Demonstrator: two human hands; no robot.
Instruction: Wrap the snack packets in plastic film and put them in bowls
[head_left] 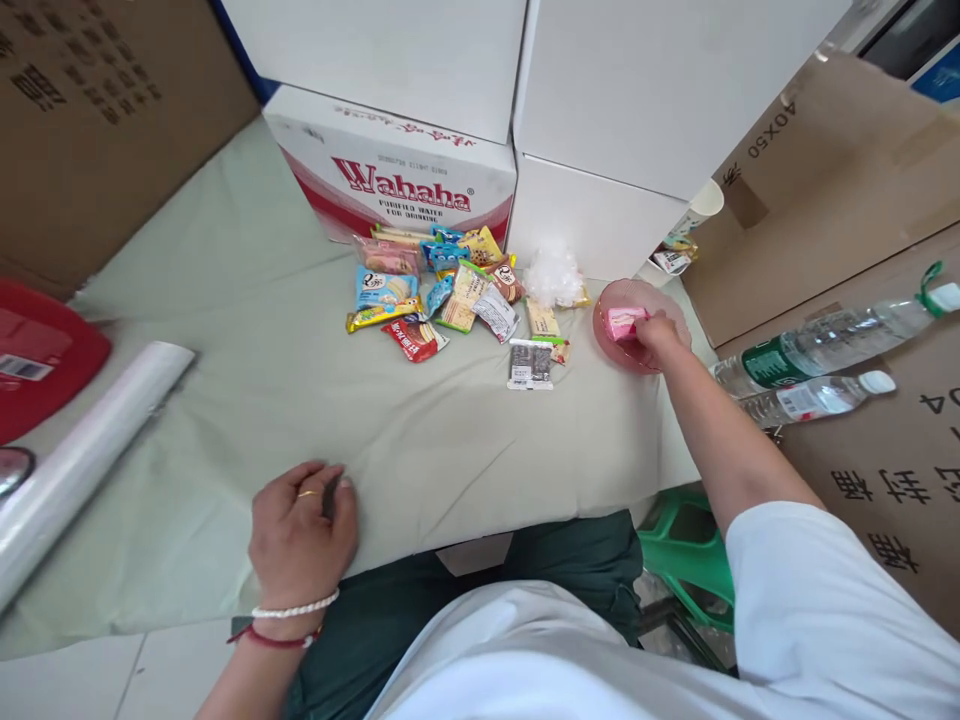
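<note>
My right hand (658, 335) pinches a pink snack packet (621, 322) inside a pink see-through bowl (666, 300) at the table's right side. My left hand (304, 520) rests near the front edge, fingers curled under and thumb set a little apart; nothing shows in it. Between my hands and the boxes lies a loose pile of wrapped snacks: a red packet (415, 340), a yellow one (384, 314), a blue one (385, 287) and several others. A dark packet with a white label (531, 365) lies nearest me. Beside the bowl sits a clear crumpled plastic bag (553, 275).
Behind the snacks stand a Wahaha carton (405, 185) and white boxes (600, 210). Two plastic bottles (832, 398) are at the right, by a cardboard box (900, 440). A plastic-film roll (90, 470) and a red object (45, 350) lie left. A green stool (686, 550) stands below.
</note>
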